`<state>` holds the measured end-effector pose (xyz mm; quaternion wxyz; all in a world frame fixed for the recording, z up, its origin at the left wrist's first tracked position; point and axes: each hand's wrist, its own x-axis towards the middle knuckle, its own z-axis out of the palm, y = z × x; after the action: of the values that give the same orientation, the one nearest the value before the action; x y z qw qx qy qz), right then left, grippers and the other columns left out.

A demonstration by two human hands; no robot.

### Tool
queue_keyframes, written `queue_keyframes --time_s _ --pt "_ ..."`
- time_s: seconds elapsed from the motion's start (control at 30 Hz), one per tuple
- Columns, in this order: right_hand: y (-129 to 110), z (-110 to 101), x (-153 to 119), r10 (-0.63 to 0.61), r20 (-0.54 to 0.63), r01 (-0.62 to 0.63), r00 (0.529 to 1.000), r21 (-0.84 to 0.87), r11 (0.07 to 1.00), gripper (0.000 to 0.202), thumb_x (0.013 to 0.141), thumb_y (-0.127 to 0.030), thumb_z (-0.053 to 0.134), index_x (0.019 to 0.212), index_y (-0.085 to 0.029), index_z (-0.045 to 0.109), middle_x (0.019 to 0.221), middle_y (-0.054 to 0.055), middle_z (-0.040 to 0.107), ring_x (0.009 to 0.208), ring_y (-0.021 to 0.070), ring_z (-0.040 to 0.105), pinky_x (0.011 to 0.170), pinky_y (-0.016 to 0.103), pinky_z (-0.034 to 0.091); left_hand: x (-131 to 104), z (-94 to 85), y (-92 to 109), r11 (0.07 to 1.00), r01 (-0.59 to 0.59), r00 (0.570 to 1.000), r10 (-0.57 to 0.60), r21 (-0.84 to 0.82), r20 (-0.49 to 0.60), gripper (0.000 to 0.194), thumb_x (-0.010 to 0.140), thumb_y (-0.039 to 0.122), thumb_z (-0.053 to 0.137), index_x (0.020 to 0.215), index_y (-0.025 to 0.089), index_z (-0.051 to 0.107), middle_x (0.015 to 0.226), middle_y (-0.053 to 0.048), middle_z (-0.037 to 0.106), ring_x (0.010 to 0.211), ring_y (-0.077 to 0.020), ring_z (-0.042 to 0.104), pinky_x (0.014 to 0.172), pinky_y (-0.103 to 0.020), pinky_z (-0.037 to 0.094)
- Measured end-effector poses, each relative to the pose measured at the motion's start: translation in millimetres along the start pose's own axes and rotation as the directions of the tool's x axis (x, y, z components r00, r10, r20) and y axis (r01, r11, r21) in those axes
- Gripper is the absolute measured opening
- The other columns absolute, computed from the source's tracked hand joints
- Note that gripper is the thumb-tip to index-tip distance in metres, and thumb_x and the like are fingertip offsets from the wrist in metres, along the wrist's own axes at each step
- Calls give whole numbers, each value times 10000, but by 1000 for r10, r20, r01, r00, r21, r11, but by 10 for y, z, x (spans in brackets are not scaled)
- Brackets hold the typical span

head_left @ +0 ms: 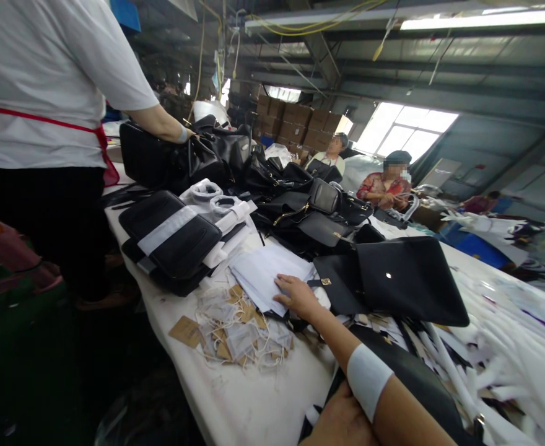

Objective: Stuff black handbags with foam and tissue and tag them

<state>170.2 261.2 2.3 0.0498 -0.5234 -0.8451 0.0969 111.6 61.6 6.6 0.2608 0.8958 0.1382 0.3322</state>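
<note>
My right hand [298, 296] reaches across the table, its fingers apart and touching the edge of a stack of white paper sheets [267, 269]. A white patch is around that forearm. Low in the view, my left hand [340, 421] grips a black bag [407, 378], partly hidden beneath my right forearm. In front of the paper lies a tangled heap of brown tags with white strings and small clear packets [239, 331]. Just beyond my right hand is a black bag with a flap and gold clasp [340, 282].
Black bags with a pale band [170, 232] are stacked left of the paper. A large pile of black bags [254, 167] covers the far side. White strips [500, 347] spread at right. A person in white [44, 80] stands left, reaching into bags; other people sit farther back.
</note>
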Motion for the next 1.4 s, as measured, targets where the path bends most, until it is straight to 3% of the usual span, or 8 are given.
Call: queue_keyframes --time_s 0.3,0.47,0.6,0.73,0.97,1.1,1.23,1.4 --pt "-38 98 -51 143 -214 -105 966 177 979 212 881 -364 663 1021 -234 752 1175 47 718 1127 229 624 967 349 482 79 207 -72 1000 23 999 -24 14 46 449 907 419 589 1339 301 560 1445 -59 539 1383 -341 399 1146 -493 315" --pt "-40 135 -61 191 -288 -100 939 302 948 169 877 -304 631 956 -241 765 1087 51 752 1052 241 667 961 368 491 24 366 -176 998 61 996 -62 27 57 697 871 502 586 1474 212 390 1451 -89 532 1381 -348 416 1172 -484 276" --pt "-54 31 -45 248 -382 -59 890 443 895 243 902 -312 544 1011 -220 740 1084 70 751 1029 237 679 965 375 493 61 283 -147 999 38 995 -40 23 92 636 906 475 530 1478 243 375 1490 -55 492 1432 -311 347 1198 -475 230" --pt "-38 -310 -171 294 -482 38 825 567 823 318 929 -404 478 991 -178 694 987 74 739 934 214 670 896 344 508 132 60 9 1000 26 994 -25 -10 106 646 911 433 534 1497 230 352 1510 -89 464 1440 -277 341 1221 -491 140" --pt "72 -1218 -1175 291 -526 157 799 650 744 340 905 -515 553 948 -186 628 823 9 665 745 151 615 684 241 494 118 -64 133 989 129 982 -138 79 129 619 925 503 532 1477 250 409 1582 -68 344 1481 -291 246 1211 -539 175" --pt "-8 -1600 -1936 211 -521 106 827 514 851 222 938 -404 561 982 -204 649 874 10 695 796 160 641 747 254 494 135 -69 143 987 126 975 -142 103 170 606 911 424 572 1473 258 416 1591 -55 320 1485 -284 237 1215 -536 170" --pt "-59 -1575 -2579 102 -432 32 896 291 956 188 958 -295 521 1064 -245 668 1065 38 734 971 205 684 875 313 504 168 -101 166 942 260 964 -242 -213 106 568 834 374 684 1378 296 543 1538 -25 425 1466 -291 288 1226 -536 111" --pt "-119 -1150 -3077 101 -379 3 920 263 965 218 976 -249 472 1088 -253 659 1132 58 725 1049 209 671 924 344 511 227 -139 112 576 350 825 -563 -739 -48 361 762 245 751 1120 226 713 1287 -84 660 1302 -310 517 1190 -475 262"
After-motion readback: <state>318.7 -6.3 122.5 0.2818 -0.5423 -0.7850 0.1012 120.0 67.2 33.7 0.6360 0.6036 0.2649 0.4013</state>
